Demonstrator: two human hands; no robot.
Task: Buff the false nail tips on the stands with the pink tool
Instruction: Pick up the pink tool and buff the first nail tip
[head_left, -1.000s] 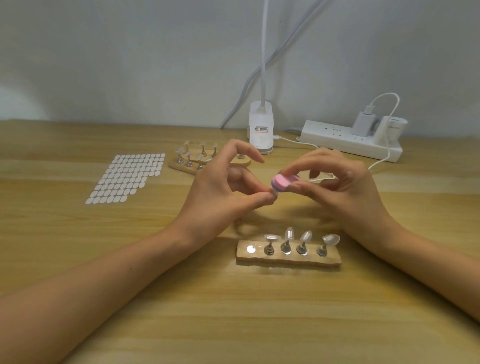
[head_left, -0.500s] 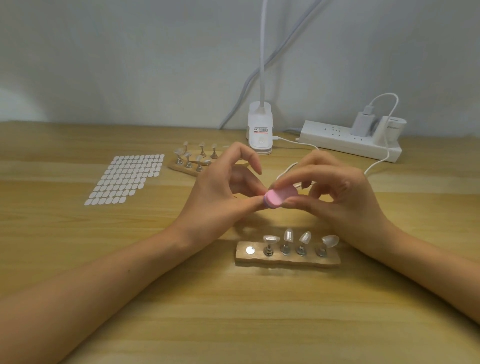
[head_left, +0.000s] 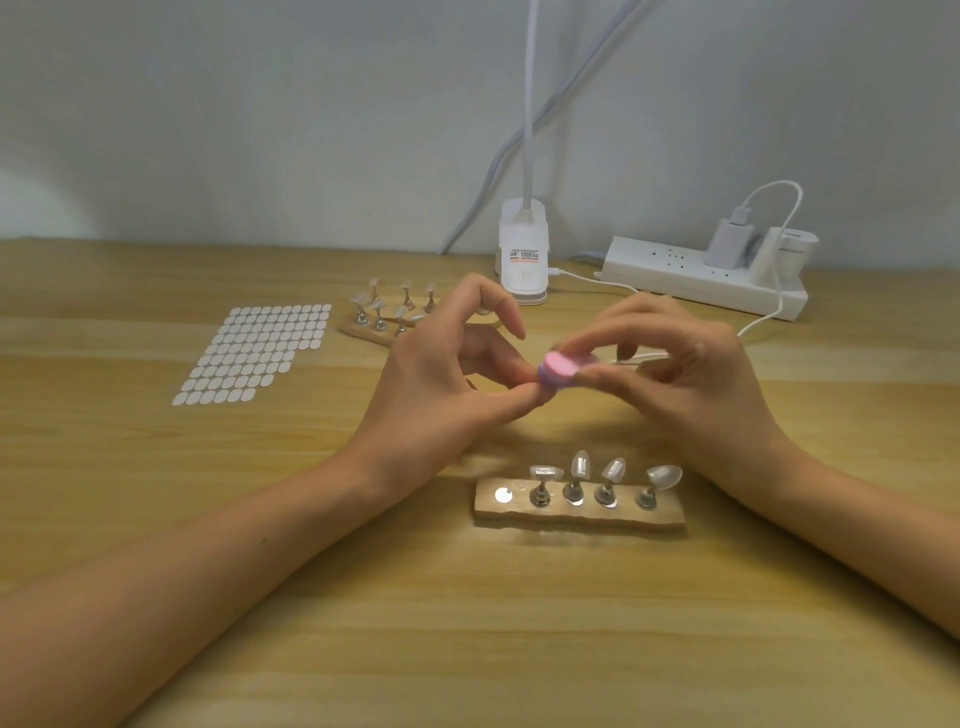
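Buffing looks under way: the right hand (head_left: 691, 384) pinches the pink tool (head_left: 561, 366); the left hand (head_left: 441, 384) pinches at its end, on what I cannot tell. Next, likely the tips (head_left: 579, 462) on the stand (head_left: 576, 514).

Two flat wooden stands (head_left: 576, 514); four pearly false nail tips (head_left: 579, 464) on the lower-centre one; one round pink buffing tool (head_left: 558, 366).

Small round pink buffing block (head_left: 561, 370) pinched in my right hand (head_left: 691, 384), touching my left hand (head_left: 441, 384); at its 6 o'clock, four pearly false nail tips (head_left: 602, 470) on a wooden stand (head_left: 576, 515).
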